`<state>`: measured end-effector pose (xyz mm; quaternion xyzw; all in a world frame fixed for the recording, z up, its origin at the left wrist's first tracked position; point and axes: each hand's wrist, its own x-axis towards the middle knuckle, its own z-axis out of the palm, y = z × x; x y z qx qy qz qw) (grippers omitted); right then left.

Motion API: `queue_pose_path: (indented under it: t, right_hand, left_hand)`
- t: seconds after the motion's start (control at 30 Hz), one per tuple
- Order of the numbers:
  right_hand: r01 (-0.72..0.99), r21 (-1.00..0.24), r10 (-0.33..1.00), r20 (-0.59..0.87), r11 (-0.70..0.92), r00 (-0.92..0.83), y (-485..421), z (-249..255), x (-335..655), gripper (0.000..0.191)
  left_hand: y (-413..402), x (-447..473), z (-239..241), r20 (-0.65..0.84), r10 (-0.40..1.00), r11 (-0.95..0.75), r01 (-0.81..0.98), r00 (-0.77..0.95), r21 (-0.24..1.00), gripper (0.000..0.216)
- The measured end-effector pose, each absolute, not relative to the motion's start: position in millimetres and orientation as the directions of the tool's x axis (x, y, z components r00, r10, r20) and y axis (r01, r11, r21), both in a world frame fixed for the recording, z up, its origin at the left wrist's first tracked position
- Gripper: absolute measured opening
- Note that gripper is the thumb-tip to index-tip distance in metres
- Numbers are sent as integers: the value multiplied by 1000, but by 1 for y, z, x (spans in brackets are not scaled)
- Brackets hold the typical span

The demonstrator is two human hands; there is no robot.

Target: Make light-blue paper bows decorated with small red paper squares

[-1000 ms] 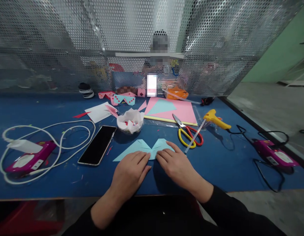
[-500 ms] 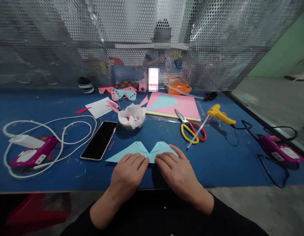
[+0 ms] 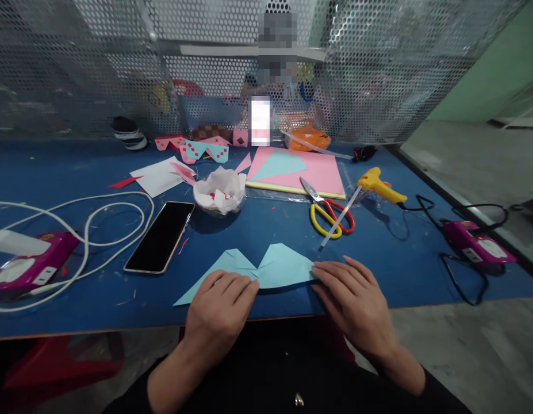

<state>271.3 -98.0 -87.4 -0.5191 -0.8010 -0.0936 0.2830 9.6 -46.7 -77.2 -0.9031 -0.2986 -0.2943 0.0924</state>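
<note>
A folded light blue paper (image 3: pixel 281 267) with two peaks and a notch between them lies near the table's front edge. My left hand (image 3: pixel 221 307) is closed over its lower left part, fingers curled on top and thumb hidden. At the paper's right end, my right hand (image 3: pixel 356 302) holds the tip between its fingertips and a lower-placed thumb. Creases show around the notch. Beyond the paper, scissors (image 3: pixel 324 210) with yellow and red handles lie below a yellow glue gun (image 3: pixel 380 185), whose clear glue stick (image 3: pixel 341 224) crosses the handles.
A black phone (image 3: pixel 160 237) and a paper-lined bowl (image 3: pixel 219 192) sit left of centre. White cable (image 3: pixel 89 230) loops near a purple power strip (image 3: pixel 37 261); another purple strip (image 3: pixel 479 241) is at right. Pink sheets (image 3: pixel 322 169) and paper masks (image 3: pixel 206 150) lie behind, before a perforated metal screen (image 3: pixel 98 69).
My right hand has moved right, from the middle of the paper to its right end, uncovering the right half. My left hand stays on the paper. The view has shifted slightly.
</note>
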Motion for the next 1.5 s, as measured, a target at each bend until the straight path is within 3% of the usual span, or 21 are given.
queue_pose_path:
  t: [0.2, 0.4, 0.57, 0.8, 0.97, 1.33, 1.5]
  right_hand:
    - [805, -229, 753, 554, 547, -354, -84, -85, 236, 14]
    - [788, -348, 816, 487, 507, -310, -74, -85, 223, 14]
    - [794, -366, 834, 466, 486, -295, -78, -85, 228, 14]
    - [860, -335, 866, 454, 385, -210, -82, -81, 234, 14]
    - [804, -396, 866, 421, 443, -270, -79, -81, 220, 15]
    - [804, -496, 931, 315, 329, -186, -74, -80, 209, 18]
    - [839, -455, 948, 248, 297, -202, -71, -78, 206, 18]
  left_hand:
    - [-49, 12, -72, 588, 532, -793, 603, 609, 93, 10]
    - [-49, 10, -74, 537, 605, -774, 592, 588, 224, 11]
    - [-45, 10, -76, 458, 662, -748, 566, 594, 347, 12]
    - [-43, 18, -73, 468, 647, -758, 576, 602, 308, 12]
    - [-44, 18, -77, 457, 664, -743, 589, 592, 318, 10]
    - [-40, 14, -77, 329, 776, -627, 604, 538, 492, 9]
    - [-36, 17, -76, 325, 796, -604, 634, 511, 482, 11]
